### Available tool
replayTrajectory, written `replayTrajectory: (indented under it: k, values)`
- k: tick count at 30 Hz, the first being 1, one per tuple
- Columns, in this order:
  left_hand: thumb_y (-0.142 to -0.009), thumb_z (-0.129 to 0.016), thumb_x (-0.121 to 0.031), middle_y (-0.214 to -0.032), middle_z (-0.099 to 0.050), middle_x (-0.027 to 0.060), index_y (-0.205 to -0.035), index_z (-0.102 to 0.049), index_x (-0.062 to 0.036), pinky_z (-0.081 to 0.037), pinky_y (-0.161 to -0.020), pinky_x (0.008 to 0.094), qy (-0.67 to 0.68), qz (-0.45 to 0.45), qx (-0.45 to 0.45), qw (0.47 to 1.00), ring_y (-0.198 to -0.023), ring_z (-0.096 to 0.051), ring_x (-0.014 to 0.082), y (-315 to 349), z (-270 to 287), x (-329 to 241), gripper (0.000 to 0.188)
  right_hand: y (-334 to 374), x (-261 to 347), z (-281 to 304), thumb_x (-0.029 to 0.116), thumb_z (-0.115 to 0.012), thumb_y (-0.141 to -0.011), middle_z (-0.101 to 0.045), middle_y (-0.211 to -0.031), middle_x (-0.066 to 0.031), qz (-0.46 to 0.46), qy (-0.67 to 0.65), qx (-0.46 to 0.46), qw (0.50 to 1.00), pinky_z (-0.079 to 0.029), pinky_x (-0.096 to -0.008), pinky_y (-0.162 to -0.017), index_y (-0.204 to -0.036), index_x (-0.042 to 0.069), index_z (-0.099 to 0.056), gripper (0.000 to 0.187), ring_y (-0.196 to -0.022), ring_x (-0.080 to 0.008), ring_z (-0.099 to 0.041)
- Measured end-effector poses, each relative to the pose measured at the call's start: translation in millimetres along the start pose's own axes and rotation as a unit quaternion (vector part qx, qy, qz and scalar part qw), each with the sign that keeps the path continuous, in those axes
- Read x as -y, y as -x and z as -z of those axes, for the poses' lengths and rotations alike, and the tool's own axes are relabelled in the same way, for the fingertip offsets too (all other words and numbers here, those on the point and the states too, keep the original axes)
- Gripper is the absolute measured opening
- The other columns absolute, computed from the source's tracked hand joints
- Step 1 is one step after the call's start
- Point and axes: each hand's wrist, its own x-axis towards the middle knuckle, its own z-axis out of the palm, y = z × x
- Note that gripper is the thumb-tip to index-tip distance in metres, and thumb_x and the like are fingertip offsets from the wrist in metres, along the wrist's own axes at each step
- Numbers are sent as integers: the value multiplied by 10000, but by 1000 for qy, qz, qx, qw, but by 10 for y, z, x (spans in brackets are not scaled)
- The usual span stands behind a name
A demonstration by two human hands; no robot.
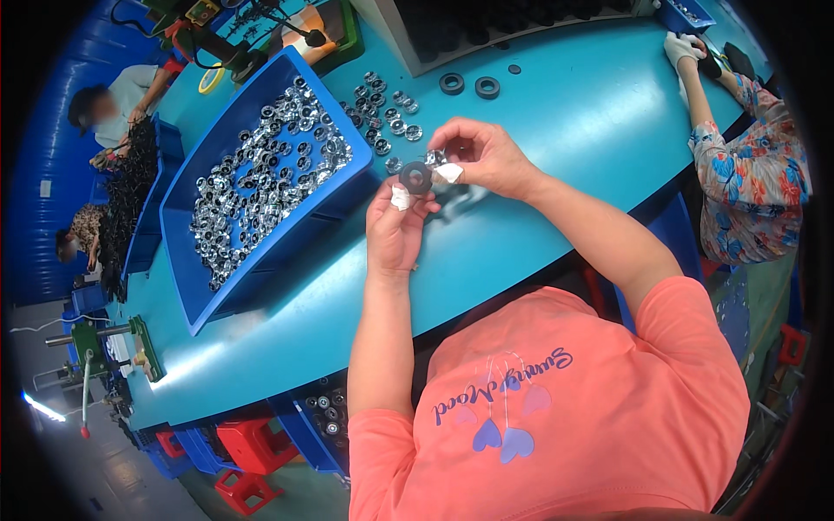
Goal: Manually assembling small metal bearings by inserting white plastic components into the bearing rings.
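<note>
A black ring (416, 178) is pinched in the fingers of my left hand (396, 230), above the teal table (556, 122). Close beside it, the thumb and fingers of my right hand (491, 158) grip a small shiny metal wheel-like part (435, 158). The ring and the metal part are near each other; whether they touch I cannot tell. White wrapping covers a thumb on each hand. Several similar shiny parts (397, 127) lie loose on the table just beyond my hands.
A large blue bin (261, 300) full of shiny round parts stands to the left. Two black rings (452, 83) and a small black disc (514, 69) lie farther back. A co-worker's gloved hand (684, 50) is at the far right. A green hand press (143, 347) sits far left.
</note>
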Motion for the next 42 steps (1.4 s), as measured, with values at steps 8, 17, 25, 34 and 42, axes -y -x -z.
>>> replayTrajectory:
  k: [8,17,25,34,42]
  values:
    - [-981,-577,-145,-1102,-654,127,-1185,-584,17,-541,-800,357,15,-1,11,1000,-939,-623,227,-6,24,3,260,-6,-40,9,59,-778,-815,-665,-1008,23,-5,-20,-2,1000,-469,-203,-695,-1112,44,-686,311,-764,-27,-539]
    - [-1006,-617,-215,-1077,-677,107,-1188,-596,16,-563,-774,336,-58,-22,-1,998,-917,-659,191,-3,-75,18,294,75,98,-83,77,-783,-792,-634,-952,31,76,142,-1,987,-469,-207,-645,-1029,97,-720,246,-706,-48,-544]
    - [-1031,-592,-193,-1114,-668,102,-1177,-573,-13,-574,-777,340,-158,-59,-53,984,-923,-667,183,30,-213,57,233,71,14,-141,63,-781,-752,-614,-1101,-28,134,234,-27,963,-511,-248,-628,-989,129,-727,252,-691,-96,-568]
    - [-997,-664,-219,-1049,-662,91,-1179,-544,-2,-581,-761,304,-240,-74,-78,965,-910,-654,150,10,-137,141,308,90,-30,-163,3,-782,-747,-600,-1086,-32,115,206,36,971,-509,-236,-634,-1090,100,-719,363,-704,-89,-567]
    - [-1033,-590,-194,-1159,-643,101,-1272,-515,0,-597,-772,350,-226,-91,-62,968,-949,-662,181,20,-175,95,317,8,-30,-40,129,-725,-887,-717,-1022,-56,-153,33,75,985,-542,-252,-688,-1242,20,-660,377,-828,-93,-659]
